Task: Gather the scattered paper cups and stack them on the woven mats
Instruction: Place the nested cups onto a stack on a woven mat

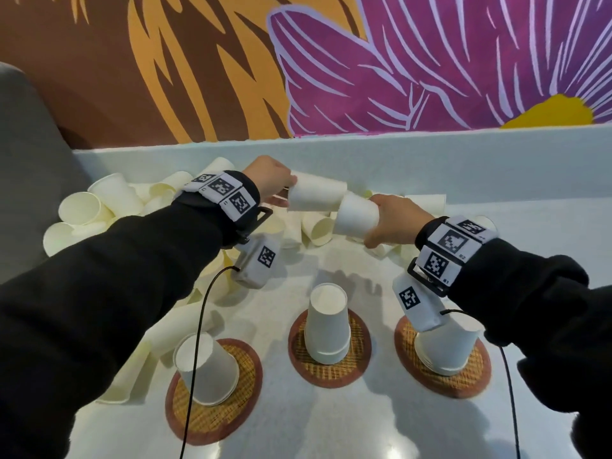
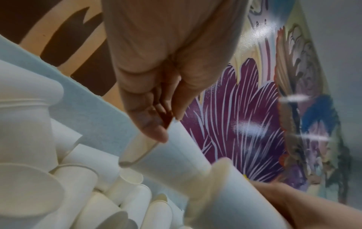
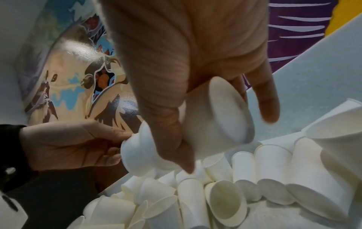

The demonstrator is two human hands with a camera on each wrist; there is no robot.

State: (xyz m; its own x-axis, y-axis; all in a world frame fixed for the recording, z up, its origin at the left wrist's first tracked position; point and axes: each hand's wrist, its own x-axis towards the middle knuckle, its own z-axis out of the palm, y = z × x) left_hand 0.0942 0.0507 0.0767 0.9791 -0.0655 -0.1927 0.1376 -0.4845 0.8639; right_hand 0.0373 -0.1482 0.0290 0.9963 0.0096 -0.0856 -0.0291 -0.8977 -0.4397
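Note:
My left hand (image 1: 284, 197) pinches the rim of a white paper cup (image 1: 316, 196) held sideways above the table. My right hand (image 1: 374, 223) grips a second cup (image 1: 356, 215) round its body. The two cups meet end to end, the first cup's narrow end at the second cup's mouth (image 2: 221, 170). In the right wrist view the second cup's base (image 3: 229, 108) faces the camera. Below stand three round woven mats (image 1: 238, 412) (image 1: 359, 356) (image 1: 470, 376), each bearing an upside-down cup stack (image 1: 207, 369) (image 1: 327, 326) (image 1: 445, 346).
A pile of loose cups (image 1: 99, 207) lies along the back and left of the pale table (image 1: 530, 233), also under my hands (image 3: 225, 198). A low ledge (image 1: 430, 160) and a painted wall rise behind. A grey seat (image 1: 26, 160) is at the left. Black cables hang from both wrists.

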